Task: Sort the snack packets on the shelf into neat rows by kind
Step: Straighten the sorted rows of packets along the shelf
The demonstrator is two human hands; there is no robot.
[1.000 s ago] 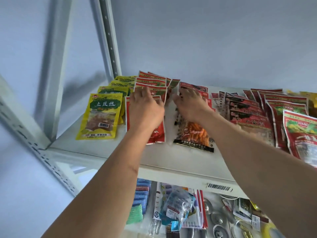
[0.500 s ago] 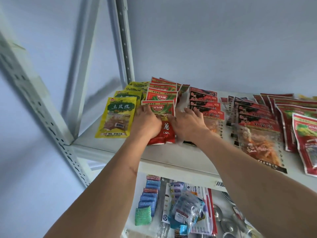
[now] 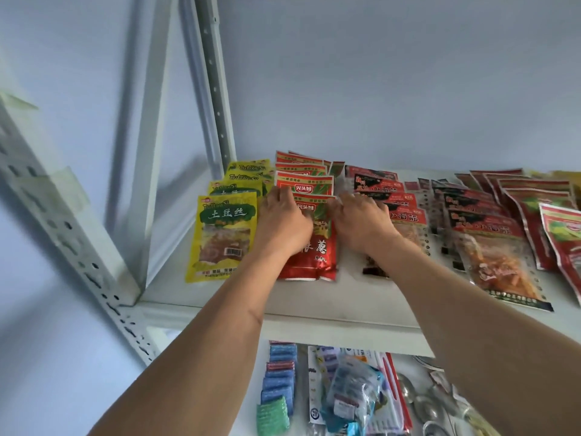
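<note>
In the head view, a white metal shelf (image 3: 314, 297) runs across the middle of the frame, with snack packets laid on it in overlapping rows that run from front to back. At centre both hands work on the row of red packets (image 3: 303, 184): the left hand (image 3: 283, 223) lies on the left part of the front red packet (image 3: 314, 256), fingers curled at its upper edge, and the right hand (image 3: 361, 226) lies at that packet's right edge with fingers bent, though whether either hand truly pinches the packet I cannot tell. Just left of the hands sits a row of yellow packets (image 3: 224, 237), the front one lying flat near the shelf's front edge. Right of the hands are two rows of dark red packets with clear windows (image 3: 490, 243), and more red packets (image 3: 562, 234) at the right edge of the frame. In the lower part of the frame, a lower shelf holds blue and green sponges (image 3: 278, 385) and metal spoons (image 3: 424, 404)
</note>
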